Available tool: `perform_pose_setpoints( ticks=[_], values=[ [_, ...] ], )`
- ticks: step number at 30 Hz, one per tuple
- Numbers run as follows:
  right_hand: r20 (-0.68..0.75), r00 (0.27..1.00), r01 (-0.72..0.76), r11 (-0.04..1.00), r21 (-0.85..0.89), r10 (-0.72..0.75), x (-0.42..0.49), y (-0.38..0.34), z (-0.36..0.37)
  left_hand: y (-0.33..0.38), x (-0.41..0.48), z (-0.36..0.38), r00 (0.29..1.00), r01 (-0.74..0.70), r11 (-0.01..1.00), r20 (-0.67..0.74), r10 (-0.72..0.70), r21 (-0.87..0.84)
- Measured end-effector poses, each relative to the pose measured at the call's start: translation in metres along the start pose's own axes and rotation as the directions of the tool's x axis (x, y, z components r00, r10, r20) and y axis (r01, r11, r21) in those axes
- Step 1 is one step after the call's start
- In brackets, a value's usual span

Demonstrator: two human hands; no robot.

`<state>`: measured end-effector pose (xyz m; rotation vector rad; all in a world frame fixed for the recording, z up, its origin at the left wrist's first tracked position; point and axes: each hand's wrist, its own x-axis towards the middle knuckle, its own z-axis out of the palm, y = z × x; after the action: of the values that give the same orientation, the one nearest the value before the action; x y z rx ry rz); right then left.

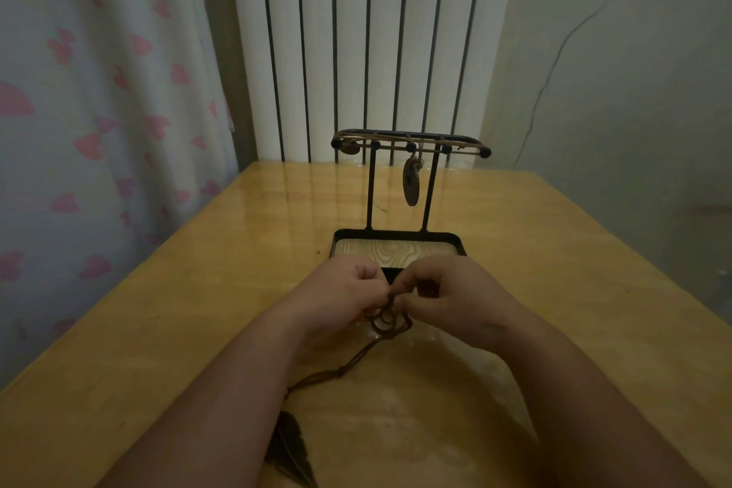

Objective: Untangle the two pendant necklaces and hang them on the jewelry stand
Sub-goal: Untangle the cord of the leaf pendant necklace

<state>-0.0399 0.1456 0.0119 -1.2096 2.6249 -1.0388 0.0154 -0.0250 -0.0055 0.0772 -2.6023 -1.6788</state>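
A glossy wooden tabletop point(554, 289) carried a black jewelry stand point(371, 190) with a wood-grain tray base. One necklace point(435, 145) lay draped along the stand's top bar, its oval pendant point(411, 184) dangling between the posts. Just in front of the tray, the left hand point(340, 297) and right hand point(447, 293) both pinched a knotted brown cord point(386, 319), which trailed back to a feather pendant point(291, 444) beside the left forearm.

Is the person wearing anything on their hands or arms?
Nothing that shows. The left hand and right hand have no gloves and no rings I can see. Both forearms are bare to the picture's edge: no sleeves, watch or bracelet.
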Motion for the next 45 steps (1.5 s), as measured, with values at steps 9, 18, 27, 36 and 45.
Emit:
perform_pose_setpoints(
  ticks=[9, 18, 27, 36, 45],
  values=[
    [-0.069, 0.998, 0.012, 0.979, 0.206, 0.003, 0.002, 0.004, 0.001, 0.001, -0.001, -0.002, 1.000, 0.029, 0.992, 0.004, -0.029, -0.123],
    [-0.069, 0.997, 0.033, 0.969, 0.243, -0.017, 0.002, 0.009, 0.000, 0.002, -0.005, -0.006, 0.999, -0.023, 0.993, 0.031, 0.027, -0.117],
    [-0.058, 0.995, -0.017, 0.698, 0.716, 0.083, 0.008, 0.008, 0.010, 0.009, -0.004, -0.002, 0.992, 0.123, 0.961, -0.005, -0.129, -0.248],
    [0.084, 0.989, -0.145, 0.772, 0.619, 0.119, 0.004, 0.009, -0.001, 0.004, 0.001, -0.004, 0.982, 0.111, 0.970, -0.126, -0.140, -0.217],
    [0.351, 0.930, -0.280, 0.836, 0.472, 0.114, 0.000, -0.003, -0.004, 0.010, 0.001, 0.004, 0.978, 0.005, 0.779, -0.161, -0.136, -0.627]
  ],
)
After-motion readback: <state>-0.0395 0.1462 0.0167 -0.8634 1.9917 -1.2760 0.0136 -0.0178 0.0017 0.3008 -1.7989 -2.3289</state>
